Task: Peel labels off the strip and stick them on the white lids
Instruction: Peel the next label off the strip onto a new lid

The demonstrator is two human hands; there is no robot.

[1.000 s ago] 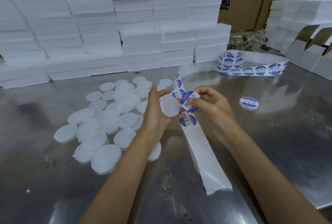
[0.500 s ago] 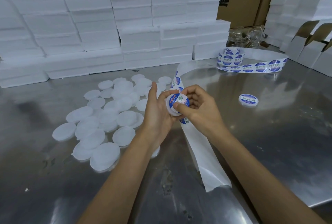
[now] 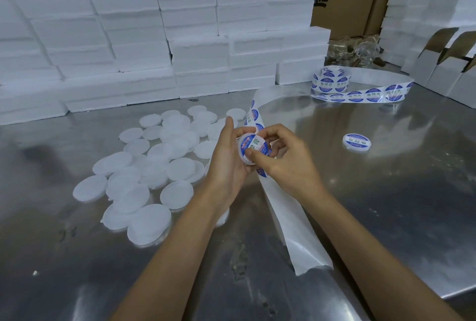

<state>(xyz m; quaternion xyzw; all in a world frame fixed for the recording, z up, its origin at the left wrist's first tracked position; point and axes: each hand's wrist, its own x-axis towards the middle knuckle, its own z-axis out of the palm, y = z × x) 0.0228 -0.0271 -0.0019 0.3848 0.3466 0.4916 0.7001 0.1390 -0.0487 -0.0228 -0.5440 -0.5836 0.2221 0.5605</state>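
On the shiny steel bench (image 3: 386, 192) walled by white foam blocks (image 3: 128, 37), one labelled round lid (image 3: 356, 142) lies toward the right edge, the left hand (image 3: 229, 163) grasps a white plastic lid (image 3: 251, 148) mid-bench while the right hand (image 3: 286, 158) presses its blue-and-white round label (image 3: 258, 147) down, and dozens of bare white lids (image 3: 154, 166) and most of the label strip (image 3: 358, 95) remain.

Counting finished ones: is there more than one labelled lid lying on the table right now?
No, only one labelled lid lies on the table.

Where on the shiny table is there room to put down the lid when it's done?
Bare metal lies right of the label strip, around the finished lid, and along the near edge below the plain lids. That left pile is crowded.
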